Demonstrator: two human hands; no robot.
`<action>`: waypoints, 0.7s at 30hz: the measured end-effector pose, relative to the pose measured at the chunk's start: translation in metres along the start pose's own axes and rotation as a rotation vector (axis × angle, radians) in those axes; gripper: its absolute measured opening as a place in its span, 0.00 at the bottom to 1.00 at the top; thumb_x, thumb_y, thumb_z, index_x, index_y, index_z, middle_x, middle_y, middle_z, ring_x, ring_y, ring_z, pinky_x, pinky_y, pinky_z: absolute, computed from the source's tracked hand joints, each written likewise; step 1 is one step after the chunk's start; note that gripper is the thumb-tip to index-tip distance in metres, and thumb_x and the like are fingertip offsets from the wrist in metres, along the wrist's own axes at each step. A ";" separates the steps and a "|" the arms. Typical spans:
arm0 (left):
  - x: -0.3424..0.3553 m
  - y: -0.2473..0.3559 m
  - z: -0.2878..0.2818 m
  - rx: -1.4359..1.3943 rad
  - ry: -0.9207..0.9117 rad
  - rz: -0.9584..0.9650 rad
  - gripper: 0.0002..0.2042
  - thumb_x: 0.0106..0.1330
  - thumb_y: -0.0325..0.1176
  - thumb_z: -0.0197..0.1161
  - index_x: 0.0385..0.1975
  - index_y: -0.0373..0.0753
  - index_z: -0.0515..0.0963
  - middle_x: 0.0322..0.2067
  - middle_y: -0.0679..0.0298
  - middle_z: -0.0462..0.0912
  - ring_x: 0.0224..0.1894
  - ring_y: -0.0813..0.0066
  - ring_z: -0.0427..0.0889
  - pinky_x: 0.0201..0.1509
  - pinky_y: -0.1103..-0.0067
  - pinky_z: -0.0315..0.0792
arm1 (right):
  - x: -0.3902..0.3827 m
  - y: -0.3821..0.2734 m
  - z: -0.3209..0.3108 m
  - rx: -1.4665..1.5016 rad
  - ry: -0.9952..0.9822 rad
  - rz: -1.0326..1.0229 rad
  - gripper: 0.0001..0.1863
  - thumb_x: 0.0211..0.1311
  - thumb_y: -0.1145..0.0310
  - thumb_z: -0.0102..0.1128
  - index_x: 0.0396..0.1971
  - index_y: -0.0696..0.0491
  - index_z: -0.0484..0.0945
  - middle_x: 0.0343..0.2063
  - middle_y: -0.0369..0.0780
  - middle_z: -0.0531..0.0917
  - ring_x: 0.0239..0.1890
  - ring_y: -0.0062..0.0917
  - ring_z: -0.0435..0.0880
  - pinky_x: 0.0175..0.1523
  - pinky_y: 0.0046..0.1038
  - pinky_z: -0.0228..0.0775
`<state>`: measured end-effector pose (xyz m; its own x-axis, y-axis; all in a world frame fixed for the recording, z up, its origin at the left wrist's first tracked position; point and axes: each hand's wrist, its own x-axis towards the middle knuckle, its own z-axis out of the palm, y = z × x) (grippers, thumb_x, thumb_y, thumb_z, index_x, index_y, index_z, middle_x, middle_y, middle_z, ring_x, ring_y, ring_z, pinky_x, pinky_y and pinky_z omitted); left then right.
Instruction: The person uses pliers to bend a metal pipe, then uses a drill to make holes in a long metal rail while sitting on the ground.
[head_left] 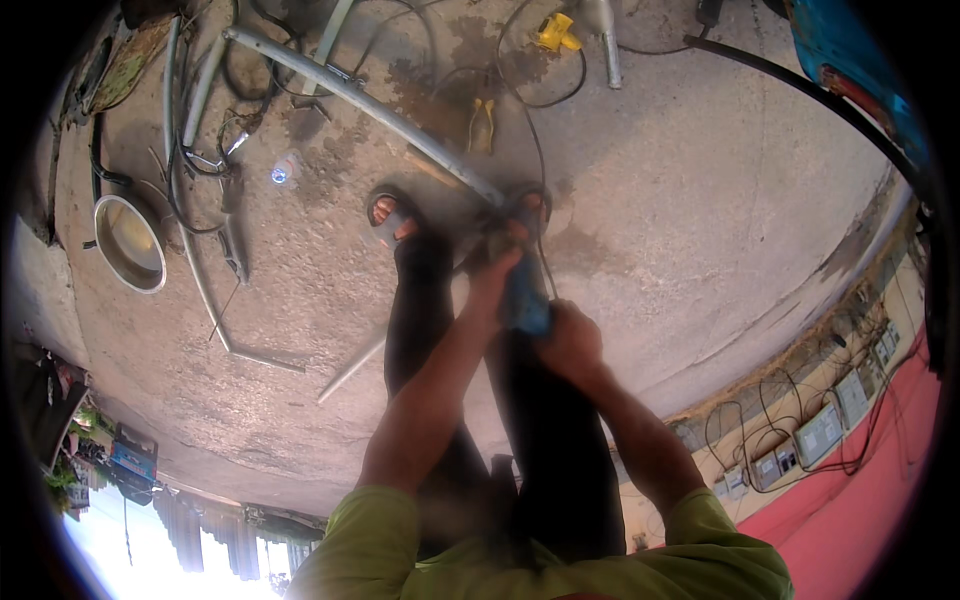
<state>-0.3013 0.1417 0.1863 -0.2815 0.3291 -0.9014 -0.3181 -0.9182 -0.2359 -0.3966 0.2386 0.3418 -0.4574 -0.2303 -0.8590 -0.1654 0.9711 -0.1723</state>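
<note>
1 smooth, blue-bodied power tool (527, 300), corded and blurred toward its front, hangs between the person's lower legs, above the rough, stained concrete floor (680, 200). The 2 bare hands are clamped on it: the left hand (497, 250) wraps the front part, its fingers blurred, while the right hand (572, 340) closes around the rear end. The left arm reaches further forward, nearly straight; the right elbow bends outward, its forearm slanting in. 1 round, bent grey metal tube (370, 110) runs diagonally to the tool's front; whether they touch cannot be told. 1 flat wooden strip (435, 168) lies along the tube, and 1 pair of yellow-handled pliers (482, 128) beyond it. Further left sits 1 shiny oval-looking metal basin (135, 275). 2 dark open-toed sandals (392, 217) flank the tube's near end.
</note>
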 end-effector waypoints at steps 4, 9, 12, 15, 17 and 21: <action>-0.003 0.002 0.001 -0.017 0.000 -0.021 0.18 0.74 0.48 0.61 0.50 0.39 0.78 0.35 0.61 0.84 0.34 0.68 0.86 0.40 0.69 0.83 | 0.000 -0.002 -0.002 -0.001 0.012 -0.020 0.17 0.51 0.63 0.68 0.38 0.56 0.76 0.35 0.50 0.84 0.36 0.51 0.86 0.43 0.50 0.79; -0.022 0.016 0.015 -0.064 -0.023 -0.082 0.18 0.74 0.47 0.61 0.51 0.38 0.78 0.36 0.61 0.84 0.34 0.68 0.86 0.41 0.69 0.83 | 0.001 -0.002 -0.001 0.003 0.039 -0.039 0.16 0.52 0.63 0.68 0.37 0.55 0.76 0.33 0.50 0.83 0.34 0.51 0.86 0.40 0.50 0.80; -0.024 0.019 0.016 -0.063 -0.046 -0.086 0.18 0.74 0.48 0.61 0.50 0.38 0.78 0.36 0.61 0.84 0.35 0.68 0.86 0.41 0.69 0.83 | 0.000 -0.003 -0.001 0.001 0.051 -0.050 0.15 0.52 0.63 0.68 0.36 0.55 0.76 0.33 0.50 0.83 0.34 0.51 0.86 0.39 0.50 0.80; -0.022 0.019 0.015 -0.063 -0.054 -0.082 0.18 0.74 0.48 0.61 0.50 0.38 0.78 0.36 0.61 0.84 0.35 0.68 0.86 0.41 0.69 0.83 | 0.001 -0.006 -0.004 0.004 0.046 -0.050 0.15 0.52 0.63 0.68 0.36 0.55 0.76 0.33 0.50 0.83 0.34 0.51 0.87 0.40 0.50 0.80; -0.021 0.018 0.013 -0.072 -0.058 -0.096 0.18 0.74 0.48 0.61 0.50 0.39 0.78 0.36 0.61 0.84 0.35 0.68 0.86 0.41 0.69 0.83 | 0.001 -0.006 -0.004 -0.002 0.045 -0.052 0.15 0.52 0.63 0.68 0.36 0.55 0.77 0.33 0.50 0.84 0.34 0.51 0.87 0.40 0.49 0.80; -0.020 0.019 0.015 -0.055 -0.029 -0.085 0.18 0.74 0.48 0.62 0.50 0.39 0.78 0.36 0.61 0.84 0.35 0.68 0.86 0.41 0.68 0.83 | 0.001 -0.005 -0.004 0.001 0.032 -0.038 0.15 0.52 0.63 0.68 0.37 0.55 0.77 0.33 0.49 0.84 0.35 0.51 0.87 0.41 0.49 0.80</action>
<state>-0.3156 0.1213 0.2059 -0.2816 0.4116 -0.8668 -0.2922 -0.8972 -0.3311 -0.3996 0.2336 0.3436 -0.4784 -0.2689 -0.8359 -0.1823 0.9616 -0.2050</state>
